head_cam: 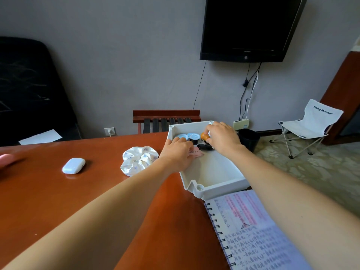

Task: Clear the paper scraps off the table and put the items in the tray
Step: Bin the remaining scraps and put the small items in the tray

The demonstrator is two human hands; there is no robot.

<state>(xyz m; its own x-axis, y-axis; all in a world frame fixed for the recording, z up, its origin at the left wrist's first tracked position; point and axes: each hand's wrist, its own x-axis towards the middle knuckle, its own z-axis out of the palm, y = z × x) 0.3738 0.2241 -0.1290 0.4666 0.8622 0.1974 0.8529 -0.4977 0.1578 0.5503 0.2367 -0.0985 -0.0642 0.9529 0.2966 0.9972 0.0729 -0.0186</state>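
A white plastic tray stands at the table's right edge. Inside it lie two blue-lidded black capsules, a black oval item and a small orange wooden knob. My right hand reaches into the tray's far end and pinches the orange knob. My left hand is over the tray's left wall, its fingers holding a pink paper slip. On the table to the left lie a white floral scrunchie and a white earbud case.
An open spiral notebook lies at the front right of the brown table. A black bin stands on the floor behind the tray, with a folding chair to the right. A blurred pink shape shows at the left edge.
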